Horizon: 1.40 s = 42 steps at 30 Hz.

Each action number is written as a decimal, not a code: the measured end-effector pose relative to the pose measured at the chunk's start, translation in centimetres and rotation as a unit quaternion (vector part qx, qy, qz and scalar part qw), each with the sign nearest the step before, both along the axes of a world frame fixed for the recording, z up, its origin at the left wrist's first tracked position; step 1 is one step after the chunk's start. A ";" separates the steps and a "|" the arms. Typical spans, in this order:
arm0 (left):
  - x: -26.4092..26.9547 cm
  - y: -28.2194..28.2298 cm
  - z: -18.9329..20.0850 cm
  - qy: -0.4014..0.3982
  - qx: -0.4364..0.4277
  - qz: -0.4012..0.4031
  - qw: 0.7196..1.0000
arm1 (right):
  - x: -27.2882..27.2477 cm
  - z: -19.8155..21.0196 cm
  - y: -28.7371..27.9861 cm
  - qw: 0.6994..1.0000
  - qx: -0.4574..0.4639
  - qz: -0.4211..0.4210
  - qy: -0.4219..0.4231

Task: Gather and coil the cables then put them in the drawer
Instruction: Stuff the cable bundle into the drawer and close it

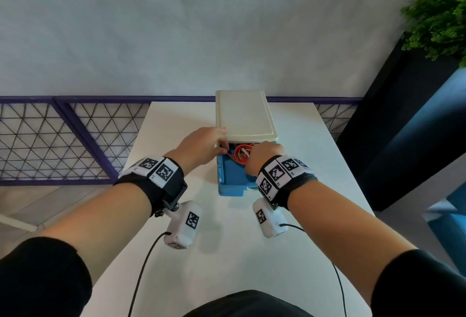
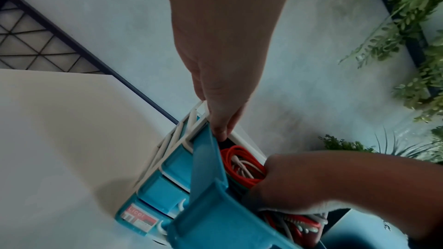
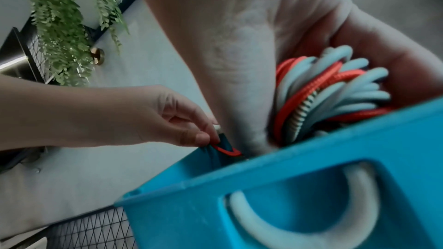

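Observation:
A small drawer unit with a cream top [image 1: 244,114] stands on the white table [image 1: 176,253], its top blue drawer [image 1: 232,178] pulled out toward me. Coiled red and white cables [image 1: 240,154] lie at the back of that drawer. My right hand [image 1: 264,157] reaches into the drawer and grips the cable bundle [image 3: 323,92], fingers curled round it. My left hand [image 1: 222,151] is at the drawer's left back corner, pinching a stray red cable loop [image 3: 227,150] between thumb and finger [image 3: 206,135]. The drawer front [image 3: 299,186] has a white handle.
Lower blue drawers [image 2: 163,192] of the unit are closed. A purple mesh railing [image 1: 63,140] runs behind the table. A dark planter with green plants [image 1: 438,13] stands at the right. Thin black wrist-camera leads [image 1: 143,273] hang over the near table.

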<state>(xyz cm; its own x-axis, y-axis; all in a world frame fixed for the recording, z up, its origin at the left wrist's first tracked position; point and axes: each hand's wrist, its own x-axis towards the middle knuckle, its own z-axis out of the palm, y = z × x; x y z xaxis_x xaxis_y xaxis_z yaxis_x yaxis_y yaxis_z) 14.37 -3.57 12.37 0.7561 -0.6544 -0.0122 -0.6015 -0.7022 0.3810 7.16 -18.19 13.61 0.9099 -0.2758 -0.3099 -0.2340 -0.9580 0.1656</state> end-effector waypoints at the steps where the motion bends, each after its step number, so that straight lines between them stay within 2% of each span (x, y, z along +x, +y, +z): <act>1: -0.1 -0.3 0.0 -0.007 0.008 0.001 1.000 | 0.0 0.0 0.0 1.000 0.004 -0.006 0.000; 11: -1.0 -2.9 0.4 -0.091 0.119 0.007 0.989 | -1.0 -0.8 -0.3 0.997 0.047 -0.027 -0.055; 16: -0.9 -3.3 0.3 -0.038 0.108 0.015 0.993 | -1.4 -1.4 -0.1 0.995 0.045 -0.037 -0.077; 19: -0.7 -3.6 0.0 -0.025 0.114 -0.006 0.993 | -1.6 -1.7 0.0 0.995 0.043 -0.045 -0.081; 25: -0.6 -3.2 -0.8 -0.069 0.020 0.000 0.997 | -1.6 -1.9 0.1 0.994 0.039 -0.062 -0.083; 29: 0.7 -2.2 -0.1 0.015 -0.080 0.016 0.997 | -1.1 -2.0 0.1 0.996 0.029 -0.066 -0.053; 32: 1.3 -1.1 0.7 0.050 -0.140 0.031 0.988 | -0.2 -1.9 0.2 0.997 0.015 -0.066 -0.023; 35: 0.9 -1.0 0.8 0.058 -0.115 0.021 0.991 | 0.4 -1.6 0.8 0.997 0.011 -0.071 -0.001; 38: 0.2 -1.5 0.6 0.029 -0.069 -0.005 0.997 | 0.6 -1.3 0.8 0.998 0.019 -0.055 0.002; 42: -0.5 -2.2 0.2 -0.021 -0.044 0.034 0.998 | -0.1 -1.4 0.5 0.995 0.061 -0.067 -0.039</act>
